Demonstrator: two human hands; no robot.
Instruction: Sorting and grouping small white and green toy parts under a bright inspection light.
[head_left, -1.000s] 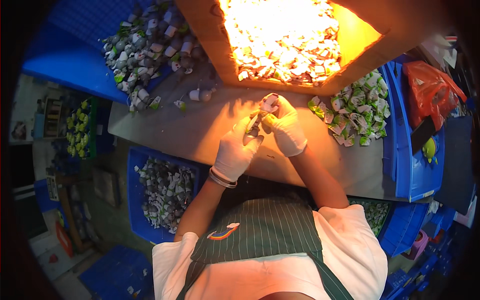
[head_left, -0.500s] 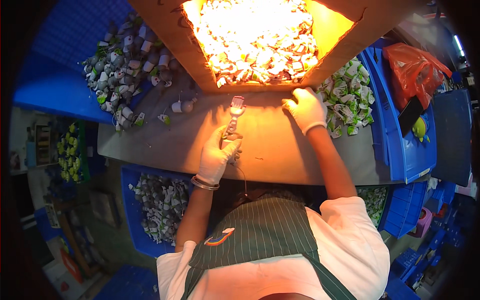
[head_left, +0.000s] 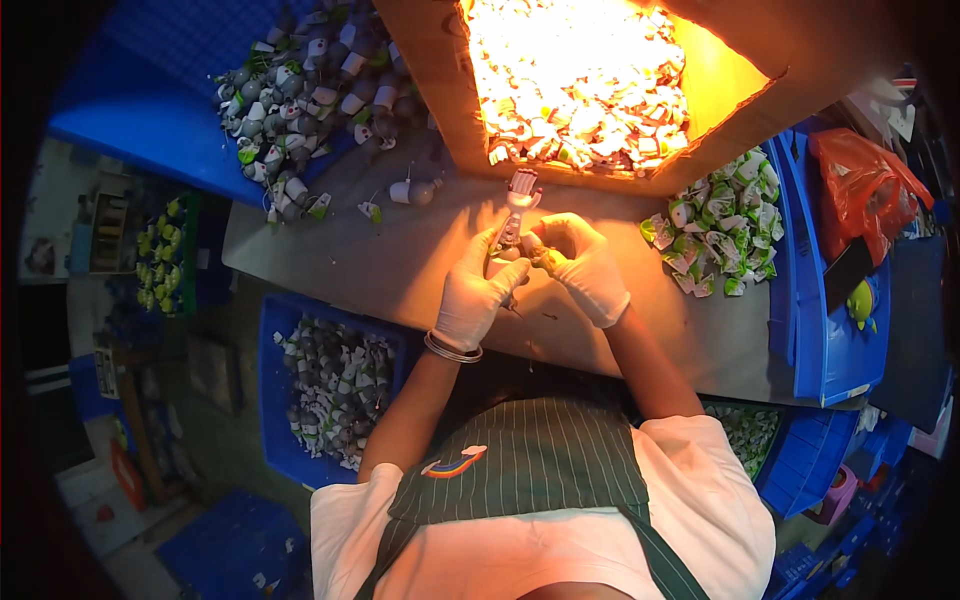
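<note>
Your left hand (head_left: 472, 290) keeps a closed grip on a small white toy piece (head_left: 517, 205) above the worktop (head_left: 380, 260), and your right hand (head_left: 585, 265) pinches a little green part (head_left: 549, 260) against it. I judge this piece is in the middle of assembly. A big heap waits in the lit cardboard box (head_left: 575, 90), and finished-looking ones lie in the blue bin (head_left: 335, 385)

Half a second ago your right hand (head_left: 585, 265) was stretched out to two o'clock, at the heap of green and white packets (head_left: 725, 225). It has come back to the middle of the table and now meets your left hand (head_left: 475, 290), holding a small greenish piece (head_left: 548, 260) against the white comb-topped tool (head_left: 515, 205), which your left hand has kept hold of and lifted slightly toward twelve o'clock.
</note>
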